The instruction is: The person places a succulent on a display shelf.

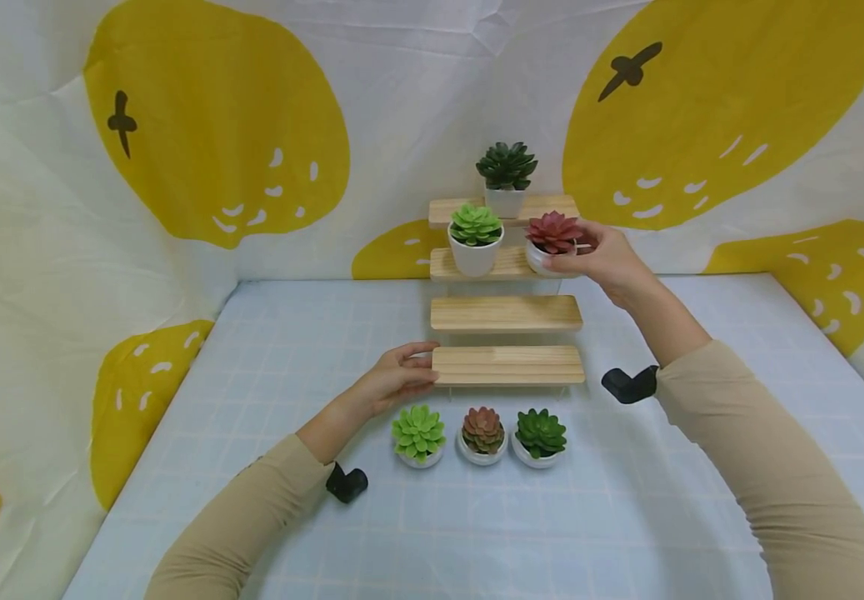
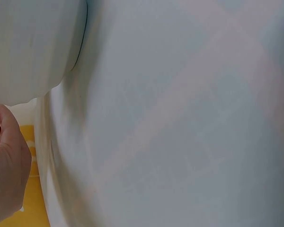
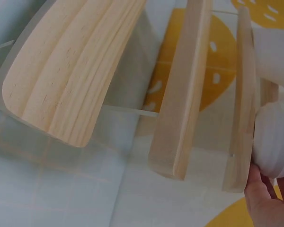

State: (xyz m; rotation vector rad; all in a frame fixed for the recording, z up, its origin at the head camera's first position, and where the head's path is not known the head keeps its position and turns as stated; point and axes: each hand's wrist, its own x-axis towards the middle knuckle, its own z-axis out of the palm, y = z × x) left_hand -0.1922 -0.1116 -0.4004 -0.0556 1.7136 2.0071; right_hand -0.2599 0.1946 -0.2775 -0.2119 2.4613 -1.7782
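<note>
A tiered wooden display stand (image 1: 506, 314) with several light shelves rises at the back of the table. My right hand (image 1: 611, 262) grips the white pot of a dark red artificial succulent (image 1: 554, 233) at the right end of the second shelf from the top. The right wrist view shows fingertips (image 3: 258, 189) against that white pot (image 3: 274, 139), right at the shelf. With its thumb and fingers, my left hand (image 1: 394, 379) holds the left end of the lowest shelf (image 1: 506, 365). In the left wrist view, the left hand (image 2: 8, 165) shows at the left edge.
A light green succulent (image 1: 476, 237) stands left on the second shelf; a dark green one (image 1: 506, 175) is on top. In front of the stand, a bright green (image 1: 418, 433), a reddish-brown (image 1: 482, 433) and a green succulent (image 1: 540, 435) form a row on the checked tablecloth (image 1: 476, 533).
</note>
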